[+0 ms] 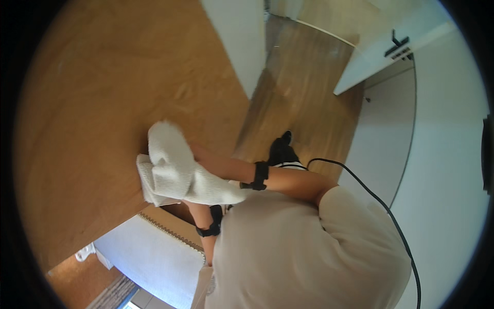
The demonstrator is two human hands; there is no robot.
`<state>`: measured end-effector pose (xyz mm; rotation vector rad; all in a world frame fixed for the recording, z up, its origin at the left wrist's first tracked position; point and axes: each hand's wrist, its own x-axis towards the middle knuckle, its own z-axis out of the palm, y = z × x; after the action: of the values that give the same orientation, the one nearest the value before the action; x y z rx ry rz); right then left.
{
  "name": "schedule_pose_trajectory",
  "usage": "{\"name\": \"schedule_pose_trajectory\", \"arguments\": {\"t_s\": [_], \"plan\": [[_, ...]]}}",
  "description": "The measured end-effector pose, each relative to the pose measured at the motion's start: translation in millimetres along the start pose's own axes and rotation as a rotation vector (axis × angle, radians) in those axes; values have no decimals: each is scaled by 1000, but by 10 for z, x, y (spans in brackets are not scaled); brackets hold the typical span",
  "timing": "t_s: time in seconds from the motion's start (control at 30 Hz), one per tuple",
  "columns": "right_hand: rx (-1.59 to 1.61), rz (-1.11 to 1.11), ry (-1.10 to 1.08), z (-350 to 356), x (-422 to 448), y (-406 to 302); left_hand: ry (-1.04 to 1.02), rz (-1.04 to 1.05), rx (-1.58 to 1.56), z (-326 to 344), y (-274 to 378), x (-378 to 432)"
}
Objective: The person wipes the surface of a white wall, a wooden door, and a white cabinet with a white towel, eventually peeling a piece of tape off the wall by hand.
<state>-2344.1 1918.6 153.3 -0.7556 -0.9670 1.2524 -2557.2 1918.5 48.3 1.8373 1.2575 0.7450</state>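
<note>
A white ribbed-knit sock (175, 166), bunched and folded over, is held over the near edge of the brown wooden tabletop (96, 96). A further folded white knit layer (146, 179) shows under it; whether it is a second sock I cannot tell. My right hand (198, 153) grips the fabric from the far side, its fingers hidden behind it. From below, my left hand (188, 204) reaches up under the folds and holds them, almost wholly covered. Each wrist wears a black strap.
Below the table edge stands a pale upholstered chair (150, 251) with studded trim. A black cable (359, 181) runs past my right arm and over my shoulder. Wooden floor (301, 85) leads towards an open white door (370, 58). A grey cabinet (380, 127) stands along the wall.
</note>
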Motion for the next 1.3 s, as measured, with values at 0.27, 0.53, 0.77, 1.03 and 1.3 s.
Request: {"name": "schedule_pose_trajectory", "arguments": {"t_s": [0.27, 0.53, 0.77, 1.03, 1.3], "plan": [[-99, -95, 256, -552, -75, 18, 71, -14, -462, 734, 174, 724], [-350, -168, 680, -1351, -369, -478, -46, 533, -245, 1552, 1337, 1444], [-938, -428, 1048, -1941, -946, -825, -442, 527, -470, 2584, 1933, 1680], [-684, -319, 1784, -1752, -1895, -1165, -611, 1040, -744, 3774, 3556, 1504], [-854, -565, 2069, -1219, -2262, -1023, -961, 1343, -480, 3946, 3353, 763]]}}
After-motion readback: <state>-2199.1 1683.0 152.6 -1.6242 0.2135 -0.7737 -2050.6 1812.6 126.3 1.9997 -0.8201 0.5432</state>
